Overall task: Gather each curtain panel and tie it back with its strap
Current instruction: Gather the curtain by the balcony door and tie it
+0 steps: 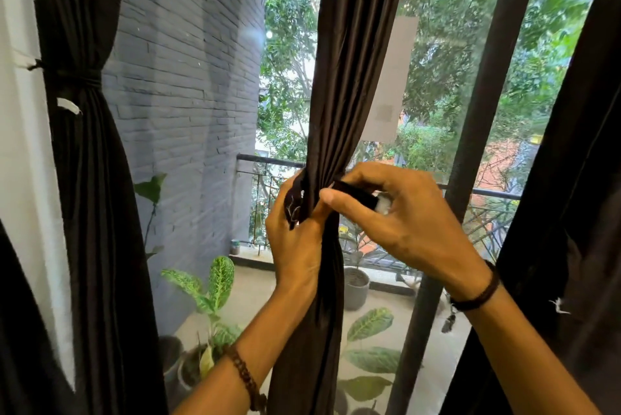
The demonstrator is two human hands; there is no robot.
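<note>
gripping the gathered middle curtain panel (349,78) with the left hand (295,246), fingers curling round its bunched folds at the window's centre. pinching the dark strap (356,194) with the right hand (403,223), just right of the bunch, thumb and fingers closing on it. facing a left panel (90,179) already tied at the window's left edge and a right panel (571,179) hanging loose behind the right wrist, beside the window post (484,112).

I can read no text anywhere. The white sheet (391,78) on the glass (463,55) carries a small grey square, too blurred for me to make out.
</note>
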